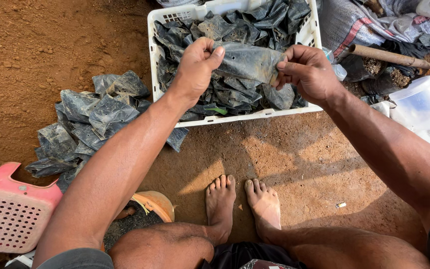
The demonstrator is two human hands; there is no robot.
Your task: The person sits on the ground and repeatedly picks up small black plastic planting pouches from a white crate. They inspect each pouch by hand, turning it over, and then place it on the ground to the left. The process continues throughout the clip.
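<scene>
both hands are up over the white crate (152, 35), stretching one dusty black plastic bag (247, 61) between them. left hand (195, 67) has its fingers and thumb pinched together on the bag's left end, right hand (307, 72) is clamped on the right end the same way, so the bag hangs flat above the far side of the scene.

looks like it's somewhere in the middle: a heap of the same black bags (88, 124) already lies on the dirt to the left, but the crate still looks pretty full, so plenty left in there.

around it: a pink plastic stool (10, 209) near left, a clear tub (422, 102) and a wooden handle (384, 56) on the right, bare feet (242, 201) right in front of the crate. nothing really blocks the hands.
</scene>
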